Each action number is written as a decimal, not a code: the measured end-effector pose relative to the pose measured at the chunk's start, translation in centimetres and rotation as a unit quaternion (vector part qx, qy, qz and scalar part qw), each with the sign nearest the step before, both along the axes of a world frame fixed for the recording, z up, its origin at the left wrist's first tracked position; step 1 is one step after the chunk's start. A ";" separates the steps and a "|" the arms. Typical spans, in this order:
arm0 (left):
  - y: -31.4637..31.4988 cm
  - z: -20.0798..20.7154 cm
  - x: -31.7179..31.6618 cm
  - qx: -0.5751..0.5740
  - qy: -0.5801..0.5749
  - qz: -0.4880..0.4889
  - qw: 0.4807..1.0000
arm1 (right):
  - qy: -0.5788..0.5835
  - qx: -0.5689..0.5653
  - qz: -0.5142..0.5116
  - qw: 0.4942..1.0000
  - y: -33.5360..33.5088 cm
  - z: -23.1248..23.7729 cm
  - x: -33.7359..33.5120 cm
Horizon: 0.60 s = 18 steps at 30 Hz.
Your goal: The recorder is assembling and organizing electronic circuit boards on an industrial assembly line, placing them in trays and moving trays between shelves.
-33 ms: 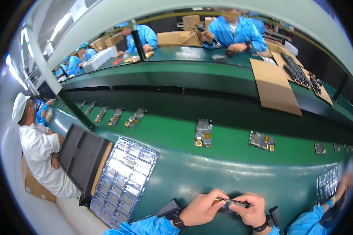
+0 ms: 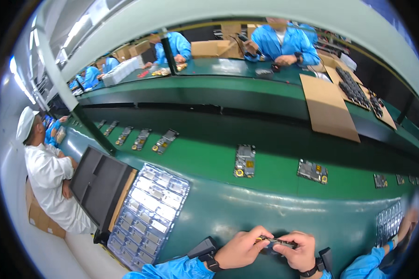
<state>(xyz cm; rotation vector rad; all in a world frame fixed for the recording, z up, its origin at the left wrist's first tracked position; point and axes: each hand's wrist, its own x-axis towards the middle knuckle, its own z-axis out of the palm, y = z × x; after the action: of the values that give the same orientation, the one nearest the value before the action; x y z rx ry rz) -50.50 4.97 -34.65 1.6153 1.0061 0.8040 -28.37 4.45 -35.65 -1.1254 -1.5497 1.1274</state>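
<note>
A small dark circuit board (image 2: pixel 281 242) with a yellow round part at its left end is held nearly edge-on above the green table, low in the picture. My left hand (image 2: pixel 241 249) pinches its left end between thumb and fingers. The other end is in my right hand (image 2: pixel 300 251), closed with the thumb along the near edge. Fingers cover part of both ends. To the left of my hands lies a clear plastic tray (image 2: pixel 184 197) whose pockets hold flat metallic parts.
Beyond my hands, a green strip carries spaced circuit boards, including one board (image 2: pixel 245 161) and another (image 2: pixel 313 171). A black divided tray (image 2: pixel 93 193) leans at left. At right, a co-worker's blue sleeve (image 2: pixel 370 262) reaches beside another clear tray (image 2: pixel 389 218). Cardboard (image 2: pixel 329 109) overhangs the far shelf.
The whole scene sits slightly lower and to the right in the picture. Both hands keep the same grip on the circuit board.
</note>
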 end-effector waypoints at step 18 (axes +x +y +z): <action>0.2 -0.4 0.1 0.011 -0.055 0.053 0.997 | 0.035 0.034 -0.059 0.997 0.5 -3.3 -0.9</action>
<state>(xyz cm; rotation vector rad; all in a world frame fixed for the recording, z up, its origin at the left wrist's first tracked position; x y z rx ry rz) -50.44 5.20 -35.07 1.5283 1.0133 0.9693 -29.29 4.96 -39.00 -1.1051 -1.4371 1.0180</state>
